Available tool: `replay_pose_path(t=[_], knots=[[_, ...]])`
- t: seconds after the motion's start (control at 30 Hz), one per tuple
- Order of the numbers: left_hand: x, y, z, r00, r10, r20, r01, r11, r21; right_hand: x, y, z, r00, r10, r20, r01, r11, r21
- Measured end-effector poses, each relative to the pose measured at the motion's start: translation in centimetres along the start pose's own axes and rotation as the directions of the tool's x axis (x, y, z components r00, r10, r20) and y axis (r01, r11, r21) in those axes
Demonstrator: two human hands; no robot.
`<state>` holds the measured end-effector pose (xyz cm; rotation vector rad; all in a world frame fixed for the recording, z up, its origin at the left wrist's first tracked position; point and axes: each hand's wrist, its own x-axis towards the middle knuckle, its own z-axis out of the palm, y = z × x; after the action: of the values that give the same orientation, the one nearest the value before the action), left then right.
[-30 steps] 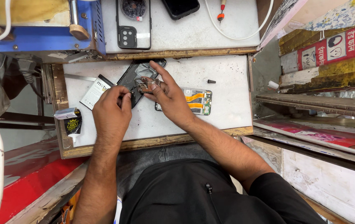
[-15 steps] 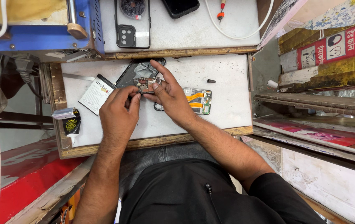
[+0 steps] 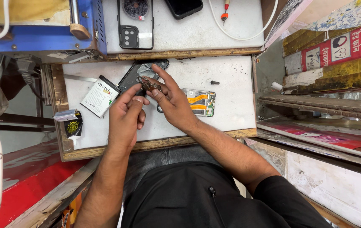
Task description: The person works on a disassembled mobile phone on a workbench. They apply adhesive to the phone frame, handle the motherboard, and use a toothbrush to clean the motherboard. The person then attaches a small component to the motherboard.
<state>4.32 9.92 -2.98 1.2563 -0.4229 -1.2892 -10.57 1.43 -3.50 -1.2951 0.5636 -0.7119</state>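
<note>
Both my hands meet over the white work board (image 3: pixel 231 80). My right hand (image 3: pixel 172 101) pinches a small dark phone part (image 3: pixel 148 85) with metal bits between thumb and fingers. My left hand (image 3: pixel 125 116) grips the same part from the left with thumb and forefinger. Behind the part lies a dark phone frame (image 3: pixel 142 71), tilted. An opened phone body (image 3: pixel 201 102) with orange flex cables lies flat under my right hand, partly hidden by it.
A white battery (image 3: pixel 100 96) and a black glue tube (image 3: pixel 73 125) lie on the board's left side. A small black screw (image 3: pixel 215 82) sits at the right. On the upper shelf are a phone in a clear case (image 3: pixel 136 23), another dark phone (image 3: pixel 183 7) and a blue machine (image 3: pixel 47 29).
My left hand moved up and right from the board to join the right hand on the small part. Both hands now hold it a little nearer to me.
</note>
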Motion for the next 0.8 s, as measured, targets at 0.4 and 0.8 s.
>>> replay_pose_path(t=[0.4,0.8], knots=[[0.8,0.1,1.1,0.980,0.144,-0.134,-0.106,0.961,0.254,0.2,-0.7,0.5,0.999,0.032,0.004,-0.030,0.954,-0.299],[1.1,0.7,1.3,0.902,0.395,-0.176,-0.228,0.781,0.582,0.3,-0.1,0.1,1.000,-0.002,0.010,0.003,0.999,-0.043]])
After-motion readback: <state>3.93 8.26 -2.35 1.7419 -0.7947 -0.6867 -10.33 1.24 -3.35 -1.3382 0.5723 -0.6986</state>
